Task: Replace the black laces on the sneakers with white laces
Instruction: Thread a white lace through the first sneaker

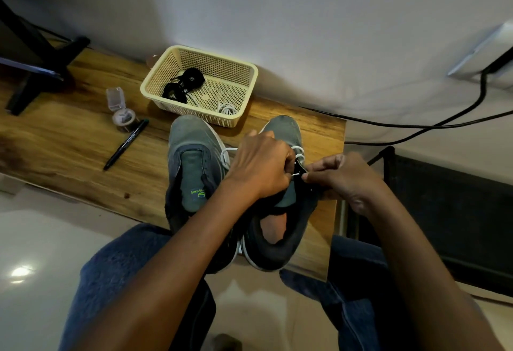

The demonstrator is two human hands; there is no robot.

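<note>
Left hand [261, 166] curled over right sneaker [280, 211], gripping its upper at the eyelets. Right hand [342, 174] pinches white lace [295, 175] tip, lace spanning between both hands' fingertips.

Two bare forearms reach forward from below and converge. The left hand [261, 167] is curled into a loose fist, knuckles up. The right hand [342, 174], just beside it, pinches with thumb and forefinger, fingers [312, 171] pointing left.
</note>
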